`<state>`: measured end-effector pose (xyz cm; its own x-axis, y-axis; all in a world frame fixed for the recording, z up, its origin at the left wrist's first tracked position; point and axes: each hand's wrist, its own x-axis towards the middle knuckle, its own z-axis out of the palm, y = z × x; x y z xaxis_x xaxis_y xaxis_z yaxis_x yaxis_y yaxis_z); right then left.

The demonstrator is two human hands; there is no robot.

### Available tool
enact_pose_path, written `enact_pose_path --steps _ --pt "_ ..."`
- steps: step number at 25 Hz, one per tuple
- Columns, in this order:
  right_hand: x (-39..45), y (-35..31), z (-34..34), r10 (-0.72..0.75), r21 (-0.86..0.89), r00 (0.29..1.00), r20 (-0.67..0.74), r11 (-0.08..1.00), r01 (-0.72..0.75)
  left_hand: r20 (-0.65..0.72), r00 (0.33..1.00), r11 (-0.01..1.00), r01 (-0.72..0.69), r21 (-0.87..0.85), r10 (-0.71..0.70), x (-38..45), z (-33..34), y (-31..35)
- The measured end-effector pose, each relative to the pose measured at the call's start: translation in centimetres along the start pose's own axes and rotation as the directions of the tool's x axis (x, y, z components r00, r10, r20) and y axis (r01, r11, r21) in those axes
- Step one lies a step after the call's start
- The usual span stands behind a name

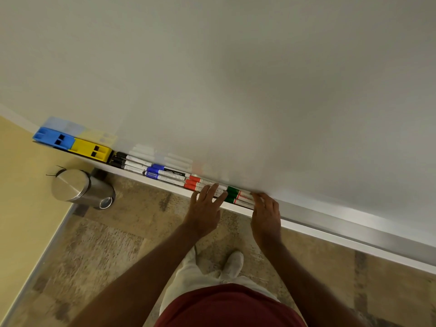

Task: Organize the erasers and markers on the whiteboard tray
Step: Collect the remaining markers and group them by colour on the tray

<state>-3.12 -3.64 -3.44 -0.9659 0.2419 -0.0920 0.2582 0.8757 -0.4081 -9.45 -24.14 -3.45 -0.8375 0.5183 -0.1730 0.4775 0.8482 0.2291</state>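
Green markers (pixel 238 197): on the tray (pixel 330 228), long axis along it, between both hands.
Left hand (pixel 206 208): fingers spread, resting on red markers (pixel 203 184), gripping nothing.
Right hand (pixel 265 214): nearer, open against the green ends.

large white glossy whiteboard surface (pixel 236 79) fills upper frame, soft even light, faint reflections near lower edge. pale yellow painted wall (pixel 21 185) at left, meets floor along grey metal skirting strip (pixel 40 263). mottled beige-brown carpet floor (pixel 113 244) with darker patches. round brushed-steel pedal bin (pixel 80 188) stands on carpet near corner, just beside yellow wall, lid closed.
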Motion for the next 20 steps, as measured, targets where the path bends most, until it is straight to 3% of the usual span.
enact_pose_path --steps 10,20 --pt "0.1 -1.2 -0.4 0.117 0.186 0.993 0.026 0.975 -0.120 0.004 0.999 0.999 0.040 -0.021 -0.040 -0.3 0.3 -0.3" --pt "0.4 -2.4 0.1 0.097 0.186 0.995 0.034 0.977 -0.102 -0.025 0.995 0.991 0.090 -0.100 -0.093 -0.4 -0.4 -2.2"
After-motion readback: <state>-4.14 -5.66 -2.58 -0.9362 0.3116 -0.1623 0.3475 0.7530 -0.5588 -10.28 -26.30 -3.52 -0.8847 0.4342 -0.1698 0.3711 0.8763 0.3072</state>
